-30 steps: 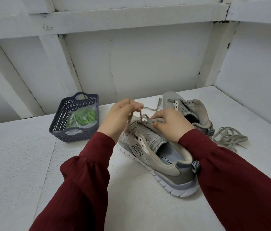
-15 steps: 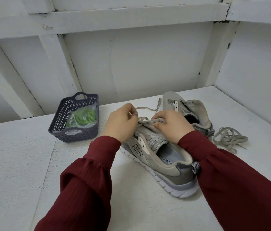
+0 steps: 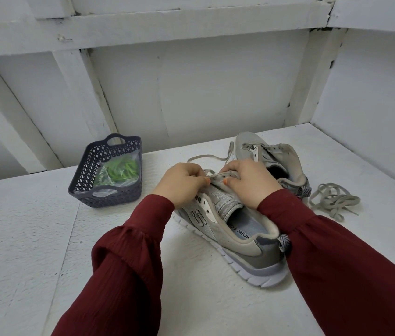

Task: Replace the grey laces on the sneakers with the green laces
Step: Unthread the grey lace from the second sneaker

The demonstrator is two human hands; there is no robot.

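The near sneaker [image 3: 230, 235] lies on the white worktop [image 3: 21, 238] at the centre of the frame, heel toward the lower right, toe toward the upper left. Both hands work at its eyelet rows. The left hand [image 3: 179, 184] has its fingers [image 3: 192, 169] curled, with thumb and forefinger pinched together on the grey lace [image 3: 206, 157] where it meets the eyelets; a free length of this lace trails toward the top of the frame. The right hand [image 3: 252, 181] has its fingers [image 3: 234, 166] curled down over the eyelet strip of the near sneaker, thumb pressed against it (the exact contact under the fingers is hidden). The far sneaker [image 3: 281, 156] sits just behind the right hand, its eyelets bare. A loose grey lace [image 3: 334, 200] lies in a heap at centre right, beside that sneaker's heel. The green laces [image 3: 122, 168] rest in a clear plastic bag [image 3: 101, 178] inside the dark basket [image 3: 109, 201], left of centre, well apart from both hands. Dark red sleeves [image 3: 128, 263] cover both forearms.
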